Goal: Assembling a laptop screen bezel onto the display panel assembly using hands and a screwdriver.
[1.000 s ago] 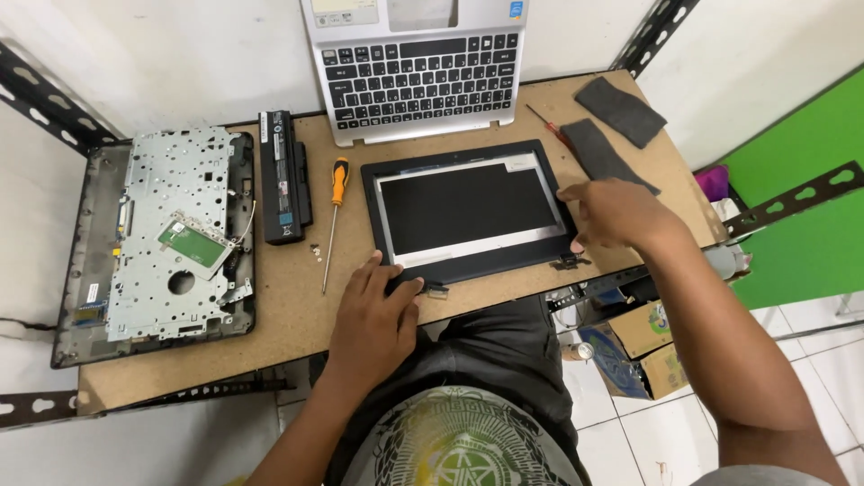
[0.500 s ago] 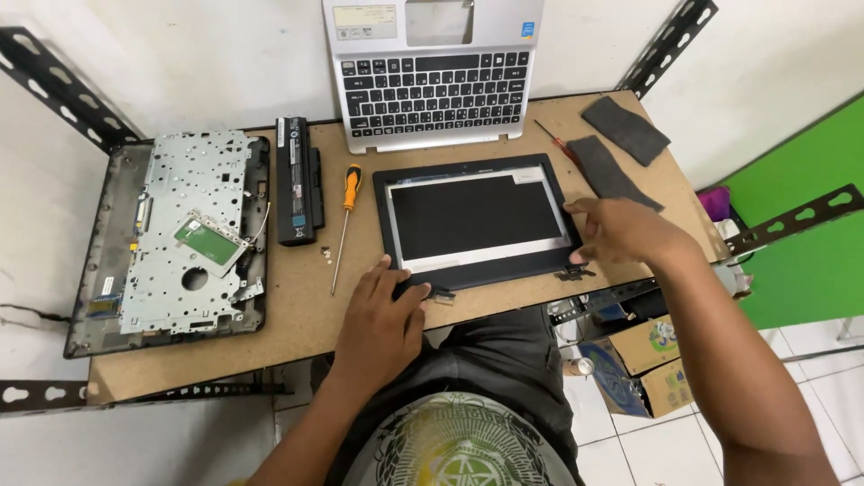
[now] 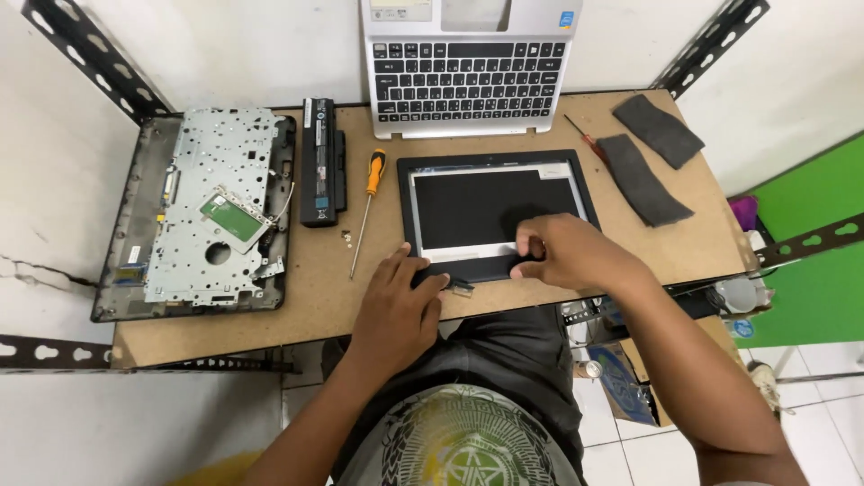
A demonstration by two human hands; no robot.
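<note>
Brown pressed-board table point(image 3: 540, 297) fills the middle of the frame, and my two hands meet at its lower edge, on the near rim of a laptop screen panel point(image 3: 490, 209) that lies flat, just right of centre. My left hand point(image 3: 396, 310) rests palm down at the panel's lower left corner, its fingers point(image 3: 425, 281) laid close together and slightly curled on the black bezel strip point(image 3: 477, 268), not gripping anything that I can make out. My right hand point(image 3: 567, 252) covers the lower right part of the panel, fingers bent and drawn together with the tips pressing at the bezel strip; whether they actually pinch its edge I cannot tell, since the knuckles hide the tips. Above the panel, at the top centre of the frame, a silver keyboard deck point(image 3: 466, 76) with black keys leans past the far edge of the table. Left of the panel lies an orange-handled screwdriver point(image 3: 367, 202), pointing toward me, with a couple of tiny screws point(image 3: 346, 237) beside its shaft. Further left is a long black battery point(image 3: 321, 162), and in the left of the frame a dark laptop base point(image 3: 202, 211) showing its bare metal frame. Two dark grey pads point(image 3: 643, 157) and a thin red-handled screwdriver point(image 3: 587, 139) lie at the upper right.
</note>
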